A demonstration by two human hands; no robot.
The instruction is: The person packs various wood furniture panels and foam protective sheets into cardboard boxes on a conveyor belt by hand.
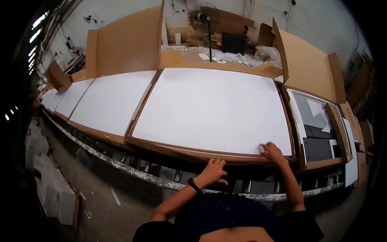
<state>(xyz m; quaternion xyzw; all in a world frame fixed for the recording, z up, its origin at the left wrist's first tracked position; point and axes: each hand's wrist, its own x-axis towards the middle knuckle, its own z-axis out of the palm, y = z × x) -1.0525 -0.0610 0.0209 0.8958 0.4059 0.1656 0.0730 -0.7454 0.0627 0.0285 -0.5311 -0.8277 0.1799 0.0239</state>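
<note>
Both hands (pixel 242 162) at the near edge of an open cardboard box (pixel 161 148); white sheet (pixel 209 109) inside.
Left hand (pixel 213 171): fingers loosely curled at the box's near rim, thumb spread apart; no object seen held. Right hand (pixel 272 152): fingers bent over the sheet's near right corner; cannot tell if they pinch anything. Sheet lies flat, just beyond the fingers. Right of the right fingers: box with black panels (pixel 317 149).
</note>
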